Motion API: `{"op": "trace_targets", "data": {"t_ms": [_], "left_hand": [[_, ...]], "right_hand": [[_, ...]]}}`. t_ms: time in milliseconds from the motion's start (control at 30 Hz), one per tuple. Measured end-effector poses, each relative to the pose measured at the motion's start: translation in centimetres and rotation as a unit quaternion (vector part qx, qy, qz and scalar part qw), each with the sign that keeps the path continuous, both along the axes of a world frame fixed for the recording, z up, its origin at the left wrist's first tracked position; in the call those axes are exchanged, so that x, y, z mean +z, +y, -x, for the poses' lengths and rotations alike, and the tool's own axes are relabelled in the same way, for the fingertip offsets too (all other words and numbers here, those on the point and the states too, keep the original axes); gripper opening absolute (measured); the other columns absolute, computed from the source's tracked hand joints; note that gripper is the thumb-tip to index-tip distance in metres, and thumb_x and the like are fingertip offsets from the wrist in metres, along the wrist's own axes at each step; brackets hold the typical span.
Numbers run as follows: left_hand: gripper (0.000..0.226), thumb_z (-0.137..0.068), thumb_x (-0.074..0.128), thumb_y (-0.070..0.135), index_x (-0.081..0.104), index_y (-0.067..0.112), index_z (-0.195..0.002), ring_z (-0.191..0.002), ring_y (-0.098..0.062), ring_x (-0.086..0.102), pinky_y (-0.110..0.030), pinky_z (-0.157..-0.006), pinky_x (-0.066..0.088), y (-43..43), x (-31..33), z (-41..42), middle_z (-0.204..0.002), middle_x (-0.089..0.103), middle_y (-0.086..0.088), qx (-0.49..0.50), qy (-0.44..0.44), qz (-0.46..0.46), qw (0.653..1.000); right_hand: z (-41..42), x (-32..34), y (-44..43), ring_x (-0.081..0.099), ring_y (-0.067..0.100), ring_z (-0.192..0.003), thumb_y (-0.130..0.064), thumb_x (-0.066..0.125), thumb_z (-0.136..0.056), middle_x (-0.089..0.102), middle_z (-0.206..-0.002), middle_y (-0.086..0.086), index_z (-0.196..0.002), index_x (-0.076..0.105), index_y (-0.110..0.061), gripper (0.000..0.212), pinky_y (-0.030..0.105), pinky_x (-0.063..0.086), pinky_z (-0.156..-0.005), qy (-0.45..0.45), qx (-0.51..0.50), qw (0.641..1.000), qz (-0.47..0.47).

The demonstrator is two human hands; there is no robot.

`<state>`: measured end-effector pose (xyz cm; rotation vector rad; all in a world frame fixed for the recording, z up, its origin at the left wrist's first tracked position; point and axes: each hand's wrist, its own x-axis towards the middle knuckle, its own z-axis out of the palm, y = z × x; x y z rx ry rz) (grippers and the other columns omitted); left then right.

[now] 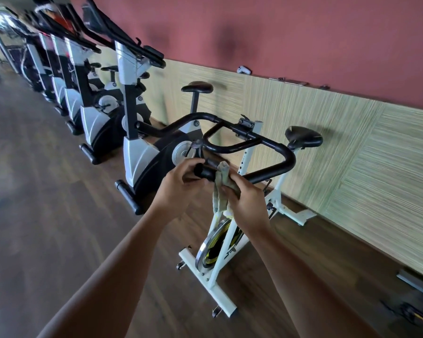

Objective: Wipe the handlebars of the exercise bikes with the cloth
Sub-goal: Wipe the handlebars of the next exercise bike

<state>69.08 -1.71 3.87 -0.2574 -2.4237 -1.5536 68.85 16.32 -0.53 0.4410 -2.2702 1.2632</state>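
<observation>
We are curling our left hand (181, 191) around the open near end of the black handlebar (276, 167) and steadying it, while our right hand (246, 203) is clamping the greyish cloth (224, 170) around the same bar just beside the left. The two hands are sitting close together with the cloth between them, each one closed on what it holds. The cloth is draping over the top of the bar, and its loose tail is hanging down between our wrists, above the flywheel (215, 245) of the white bike (248, 157). We are judging that we are working on the near horn, with the long curve, the cross-piece and the far horn yet to be covered. The risk from here is lying mostly in that dangling tail: if we are sliding along the bend with only part of the cloth under our fingers, it could bunch, slip off the round tube and drop to the wooden floor (47, 191) — or skim past the inside of the curve and leave it unwiped. Pulling hard sideways could also rock the light frame, whose saddle (303, 139) is standing well behind the bar. To our left a row of grey bikes (142, 152) is waiting.
</observation>
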Motion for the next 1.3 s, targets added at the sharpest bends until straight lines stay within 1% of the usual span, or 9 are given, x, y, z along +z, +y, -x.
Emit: {"op": "trace_targets", "data": {"t_ms": [200,500,600,733,833,967,1133,1233,1300], "left_hand": [[0.048,-0.088,0.057,-0.017,0.058,0.016,-0.122,-0.091,-0.002,0.071,-0.014,-0.076,0.053,-0.7,-0.4,0.1,-0.107,0.071,-0.001,-0.030,-0.008,-0.059,0.998],[0.045,-0.088,0.051,-0.020,0.056,0.010,-0.122,-0.098,-0.015,0.071,-0.026,-0.084,0.056,-1.4,-1.5,0.5,-0.106,0.072,-0.004,-0.030,-0.020,-0.072,0.997],[0.039,-0.090,0.059,-0.011,0.058,0.011,-0.122,-0.094,-0.014,0.069,-0.034,-0.085,0.058,-1.4,-1.3,0.6,-0.104,0.073,-0.004,-0.025,-0.027,-0.092,0.995],[0.031,-0.089,0.071,0.030,0.058,0.019,-0.115,-0.102,-0.022,0.070,-0.046,-0.086,0.060,-0.7,-1.1,-0.4,-0.109,0.070,-0.005,-0.026,-0.038,-0.180,0.983],[0.044,-0.082,0.071,0.041,0.055,0.015,-0.113,-0.101,-0.018,0.069,-0.043,-0.083,0.061,0.1,-0.9,-0.9,-0.109,0.066,-0.006,-0.015,-0.019,-0.183,0.983],[0.037,-0.082,0.081,0.021,0.054,0.012,-0.104,-0.078,0.004,0.061,-0.017,-0.073,0.052,1.3,-1.5,-0.6,-0.090,0.062,0.006,0.068,0.049,-0.098,0.992],[0.038,-0.078,0.083,0.013,0.051,0.022,-0.096,-0.084,-0.014,0.063,-0.017,-0.070,0.051,3.0,-2.4,-0.8,-0.105,0.057,-0.004,0.166,0.112,-0.099,0.975],[0.034,-0.081,0.080,0.010,0.055,0.023,-0.099,-0.082,-0.012,0.055,-0.010,-0.070,0.045,4.2,-3.0,-1.4,-0.104,0.050,0.003,0.238,0.147,-0.060,0.958],[0.029,-0.085,0.075,0.010,0.057,0.026,-0.102,-0.081,-0.010,0.057,-0.011,-0.069,0.044,5.0,-3.4,-1.7,-0.099,0.056,0.007,0.248,0.155,-0.066,0.954]], "right_hand": [[0.4,2.2,-2.1,0.065,0.005,-0.097,-0.015,0.071,-0.091,0.075,-0.108,-0.003,-0.120,0.069,-0.015,0.029,0.000,0.040,-0.080,0.049,-0.008,0.998,-0.039],[0.2,1.0,-1.3,0.072,0.020,-0.094,-0.009,0.075,-0.086,0.076,-0.106,0.005,-0.116,0.070,-0.008,0.031,0.010,0.042,-0.078,0.030,-0.062,0.996,-0.054],[0.1,1.7,-2.0,0.070,0.015,-0.088,-0.008,0.073,-0.087,0.076,-0.099,0.003,-0.113,0.071,-0.009,0.026,0.003,0.039,-0.072,0.025,-0.059,0.997,-0.044],[-0.6,2.8,-3.0,0.064,0.007,-0.100,-0.015,0.073,-0.089,0.075,-0.107,0.001,-0.113,0.071,-0.010,0.024,-0.006,0.035,-0.081,0.049,-0.030,0.998,-0.032],[-0.8,2.6,-2.8,0.061,0.013,-0.111,-0.019,0.067,-0.093,0.067,-0.119,0.006,-0.120,0.068,-0.008,0.029,-0.003,0.032,-0.093,0.064,-0.025,0.996,-0.054],[-0.7,2.2,-1.8,0.052,0.017,-0.120,-0.014,0.050,-0.100,0.052,-0.134,0.012,-0.129,0.062,-0.001,0.035,-0.006,0.024,-0.095,0.032,-0.006,0.997,-0.064],[0.1,2.4,-0.4,0.050,0.006,-0.109,-0.006,0.055,-0.097,0.056,-0.124,0.014,-0.124,0.065,0.002,0.030,-0.006,0.026,-0.094,0.049,0.034,0.996,-0.066],[0.6,2.4,0.4,0.046,-0.007,-0.099,-0.003,0.066,-0.092,0.062,-0.114,0.012,-0.118,0.069,0.000,0.026,-0.006,0.030,-0.088,0.061,0.059,0.995,-0.048],[1.1,2.3,0.7,0.054,0.001,-0.099,-0.003,0.069,-0.089,0.066,-0.111,0.011,-0.115,0.070,-0.003,0.025,-0.001,0.036,-0.088,0.067,0.066,0.995,-0.041]]}}
